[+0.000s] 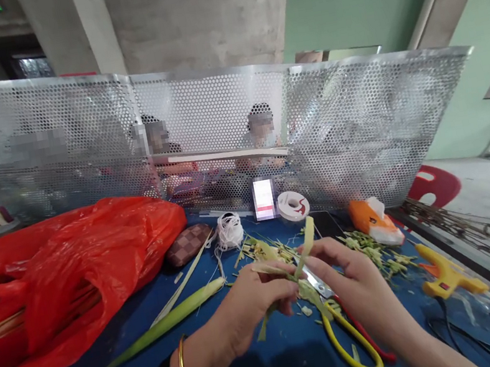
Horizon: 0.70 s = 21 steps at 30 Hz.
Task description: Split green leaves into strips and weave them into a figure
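Near the middle of the blue table (267, 363), my left hand (258, 295) pinches pale green leaf strips. My right hand (349, 266) holds the upright end of a pale leaf strip (307, 237) between thumb and fingers, close to the left hand. Scissors with yellow handles (349, 342) lie beneath and between the hands, their blades partly covered. A red handle shows beside them, partly behind my right wrist. Leaf scraps (276, 251) are scattered behind the hands, and a long green leaf (170, 323) lies to the left.
A red plastic bag (75, 270) covers the left side. Behind are a brown case (188, 244), white string (229, 232), a ribbon spool (293, 205) and a perforated metal screen (213, 113), with people beyond. At right are a tissue pack (370, 221) and yellow glue gun (448, 274) with cable.
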Available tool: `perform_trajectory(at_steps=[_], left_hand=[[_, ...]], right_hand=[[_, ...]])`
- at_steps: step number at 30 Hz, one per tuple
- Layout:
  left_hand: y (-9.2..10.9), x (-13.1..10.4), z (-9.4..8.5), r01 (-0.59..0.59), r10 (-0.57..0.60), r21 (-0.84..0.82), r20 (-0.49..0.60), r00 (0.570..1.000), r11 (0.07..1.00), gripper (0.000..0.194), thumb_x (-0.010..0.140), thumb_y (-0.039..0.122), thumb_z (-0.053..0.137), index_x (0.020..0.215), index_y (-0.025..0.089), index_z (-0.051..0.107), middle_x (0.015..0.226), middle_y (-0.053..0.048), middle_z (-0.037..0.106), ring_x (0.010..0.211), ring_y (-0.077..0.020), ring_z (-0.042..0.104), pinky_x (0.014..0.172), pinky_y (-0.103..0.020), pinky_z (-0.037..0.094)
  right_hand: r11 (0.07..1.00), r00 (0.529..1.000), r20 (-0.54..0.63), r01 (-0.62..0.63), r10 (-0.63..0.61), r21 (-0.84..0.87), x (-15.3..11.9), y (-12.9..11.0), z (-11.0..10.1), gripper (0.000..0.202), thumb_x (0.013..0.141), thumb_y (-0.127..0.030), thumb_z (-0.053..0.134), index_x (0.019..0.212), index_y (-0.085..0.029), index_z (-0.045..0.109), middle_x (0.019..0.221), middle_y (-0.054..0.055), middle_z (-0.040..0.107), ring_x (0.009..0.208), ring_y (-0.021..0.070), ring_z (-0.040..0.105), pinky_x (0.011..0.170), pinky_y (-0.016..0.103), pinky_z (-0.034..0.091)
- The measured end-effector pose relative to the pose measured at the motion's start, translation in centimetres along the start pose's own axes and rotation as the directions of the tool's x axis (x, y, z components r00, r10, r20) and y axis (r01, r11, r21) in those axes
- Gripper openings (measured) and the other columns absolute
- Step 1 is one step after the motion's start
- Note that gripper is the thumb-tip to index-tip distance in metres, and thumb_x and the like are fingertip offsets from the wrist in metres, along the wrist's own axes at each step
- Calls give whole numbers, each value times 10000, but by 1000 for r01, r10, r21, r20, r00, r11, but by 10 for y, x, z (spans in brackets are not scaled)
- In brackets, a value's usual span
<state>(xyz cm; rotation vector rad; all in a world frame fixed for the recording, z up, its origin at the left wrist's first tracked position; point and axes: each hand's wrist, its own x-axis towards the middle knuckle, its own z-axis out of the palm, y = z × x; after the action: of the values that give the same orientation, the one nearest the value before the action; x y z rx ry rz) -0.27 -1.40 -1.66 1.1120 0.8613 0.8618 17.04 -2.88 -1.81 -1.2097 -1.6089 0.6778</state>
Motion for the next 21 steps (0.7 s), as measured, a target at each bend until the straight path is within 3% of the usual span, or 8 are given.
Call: perform_trajectory(at_steps=[3, 6, 11, 14, 17, 19, 21], left_hand=[[-9, 3, 3, -21, 19, 82, 20, 1000, 996, 288, 709, 421, 712, 759, 137, 709, 501, 54, 452, 470, -83, 366, 483, -240, 285], [-13, 4, 5, -2, 1, 141, 9, 1000, 990, 330, 697, 468, 732, 750, 143, 714, 492, 72, 399, 468, -70, 250, 484, -255, 182], [-4, 0, 8, 21, -22, 173, 4, 1000, 985, 233, 653, 387, 759, 626, 166, 690, 538, 36, 525, 533, -97, 373, 556, -255, 268], [-2, -1, 9, 37, -38, 206, 0, 999, 978, 201, 650, 352, 745, 591, 171, 683, 499, 39, 503, 557, -113, 407, 582, -255, 296], [-8, 2, 8, 43, -42, 245, -12, 999, 968, 189, 651, 337, 735, 600, 160, 688, 498, 42, 484, 556, -111, 396, 569, -253, 286], [-13, 4, 6, 39, -36, 227, -15, 999, 973, 183, 636, 323, 750, 663, 151, 693, 543, 41, 507, 568, -107, 410, 572, -247, 290], [-17, 5, 5, 64, -59, 214, -31, 998, 975, 251, 620, 297, 764, 813, 151, 697, 552, 59, 497, 558, -99, 402, 567, -237, 284]], right_hand=[[951, 983, 104, -173, 151, 255, 5, 5, 9, 310, 825, -456, 616, 689, -181, 664, 657, 20, 621, 658, 184, 567, 637, 300, 458], [938, 990, 52, -143, 134, 317, 5, 8, 15, 318, 790, -438, 656, 608, -178, 666, 624, 26, 601, 638, 175, 539, 617, 291, 445], [961, 994, -81, -47, 72, 272, 3, 11, 17, 246, 784, -328, 663, 584, -185, 682, 626, 36, 622, 636, 173, 536, 608, 291, 420], [963, 994, -69, -68, 88, 261, 5, 17, 17, 257, 785, -329, 650, 574, -182, 665, 622, 30, 613, 633, 173, 542, 608, 293, 423], [984, 992, 41, -124, 120, 125, 11, 24, 10, 296, 837, -380, 589, 657, -165, 684, 631, 35, 618, 622, 185, 561, 601, 309, 436], [997, 997, -70, -37, 32, -72, 14, 23, 2, 263, 858, -383, 573, 879, -160, 711, 787, 68, 669, 739, 223, 603, 649, 334, 457], [948, 946, -256, 121, -200, -295, 13, 18, -7, 311, 857, -345, 595, 1116, -185, 655, 1044, 112, 658, 956, 266, 595, 773, 383, 461]])
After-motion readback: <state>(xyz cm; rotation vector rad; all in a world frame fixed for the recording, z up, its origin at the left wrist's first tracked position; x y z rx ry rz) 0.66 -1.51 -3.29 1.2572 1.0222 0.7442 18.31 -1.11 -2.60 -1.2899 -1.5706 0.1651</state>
